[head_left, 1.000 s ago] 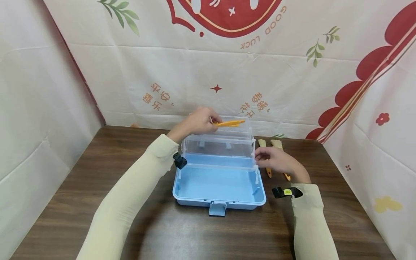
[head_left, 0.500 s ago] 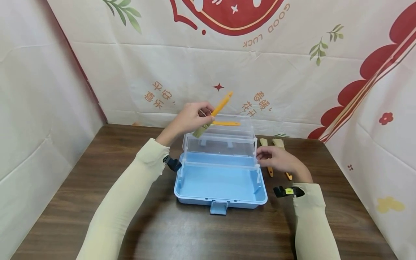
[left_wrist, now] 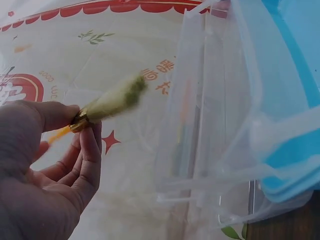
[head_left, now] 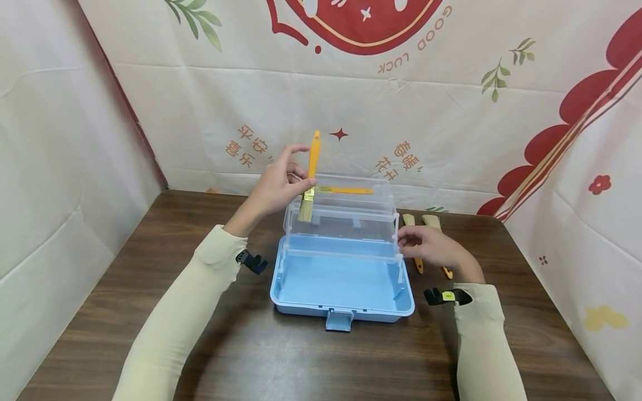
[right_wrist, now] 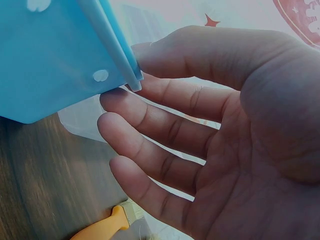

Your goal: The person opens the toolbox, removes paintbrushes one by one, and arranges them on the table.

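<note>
My left hand (head_left: 278,184) pinches a paintbrush (head_left: 314,157) by its metal band, above the left side of the open box. The brush has a yellow handle pointing up and pale bristles hanging down; in the left wrist view its bristles (left_wrist: 112,102) show blurred. Light blue and open, the storage box (head_left: 301,308) has clear tiered trays (head_left: 346,225) raised at its back. Another yellow-handled paintbrush (head_left: 351,190) lies in the rearmost clear tray. With thumb and index finger my right hand (head_left: 435,246) pinches the box's right rim, seen closely as a blue edge (right_wrist: 112,45).
Two more paintbrushes lie right of the box, one (head_left: 418,266) partly under my right hand and the other (head_left: 432,221) beyond it. A latch (head_left: 339,321) hangs at the box's front. Behind the wooden table (head_left: 281,362) hangs a printed cloth (head_left: 225,100).
The left hand has drawn back to the left and slightly up, turning its brush from level to upright. One brush now lies apart in the rear tray. My right hand has stayed put.
</note>
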Demonstrator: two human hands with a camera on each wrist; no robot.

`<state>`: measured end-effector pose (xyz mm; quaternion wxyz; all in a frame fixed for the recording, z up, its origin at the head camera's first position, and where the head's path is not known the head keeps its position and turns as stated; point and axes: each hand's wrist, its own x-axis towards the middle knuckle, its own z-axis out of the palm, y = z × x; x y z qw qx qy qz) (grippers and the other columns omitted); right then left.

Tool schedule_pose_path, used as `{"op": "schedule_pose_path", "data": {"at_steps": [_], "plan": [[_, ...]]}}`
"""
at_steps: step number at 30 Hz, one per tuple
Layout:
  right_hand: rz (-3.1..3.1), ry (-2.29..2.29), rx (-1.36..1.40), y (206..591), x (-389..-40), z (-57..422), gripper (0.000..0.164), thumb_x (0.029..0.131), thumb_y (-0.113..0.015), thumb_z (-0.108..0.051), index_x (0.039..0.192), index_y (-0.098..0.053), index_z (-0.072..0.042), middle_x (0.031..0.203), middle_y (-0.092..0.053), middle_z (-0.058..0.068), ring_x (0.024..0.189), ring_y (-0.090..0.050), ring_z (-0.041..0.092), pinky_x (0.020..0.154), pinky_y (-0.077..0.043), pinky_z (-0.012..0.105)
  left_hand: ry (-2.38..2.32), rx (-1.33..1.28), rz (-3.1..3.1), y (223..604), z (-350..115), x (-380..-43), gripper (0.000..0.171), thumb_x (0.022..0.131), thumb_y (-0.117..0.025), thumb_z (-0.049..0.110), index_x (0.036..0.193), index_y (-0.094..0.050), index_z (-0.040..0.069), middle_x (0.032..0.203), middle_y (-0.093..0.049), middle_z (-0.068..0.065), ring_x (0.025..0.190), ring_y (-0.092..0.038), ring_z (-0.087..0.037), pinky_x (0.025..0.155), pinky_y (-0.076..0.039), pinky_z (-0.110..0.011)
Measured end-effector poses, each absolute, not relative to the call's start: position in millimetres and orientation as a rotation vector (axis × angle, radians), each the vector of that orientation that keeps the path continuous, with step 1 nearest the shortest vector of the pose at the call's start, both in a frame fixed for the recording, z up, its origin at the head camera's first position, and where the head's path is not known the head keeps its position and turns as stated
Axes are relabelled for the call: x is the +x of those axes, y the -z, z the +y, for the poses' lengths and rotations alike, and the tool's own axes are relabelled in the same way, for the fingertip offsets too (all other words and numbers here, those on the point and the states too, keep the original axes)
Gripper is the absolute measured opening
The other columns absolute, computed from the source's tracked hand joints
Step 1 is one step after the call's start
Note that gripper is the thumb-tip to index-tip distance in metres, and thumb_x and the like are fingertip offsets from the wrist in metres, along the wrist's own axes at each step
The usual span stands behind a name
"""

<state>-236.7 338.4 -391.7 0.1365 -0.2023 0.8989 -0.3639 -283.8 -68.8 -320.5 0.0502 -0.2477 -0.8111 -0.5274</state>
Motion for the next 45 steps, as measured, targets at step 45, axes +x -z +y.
{"op": "schedule_pose_path", "data": {"at_steps": [45], "plan": [[2.61, 1.041, -0.612, 394, -239, 338, 0.023, 0.104, -0.074, -0.011, 0.125, -0.072, -0.001, 0.111, -0.073, 0.008, 0.099, -0.066, 0.027, 0.087, -0.059, 0.03, 1.565, -0.24, -2.719, 404, -182, -269, 0.066, 0.104, -0.067, 0.011, 0.166, -0.043, 0.009, 0.122, -0.078, -0.022, 0.105, -0.072, -0.031, 0.08, -0.054, -0.032]]}}
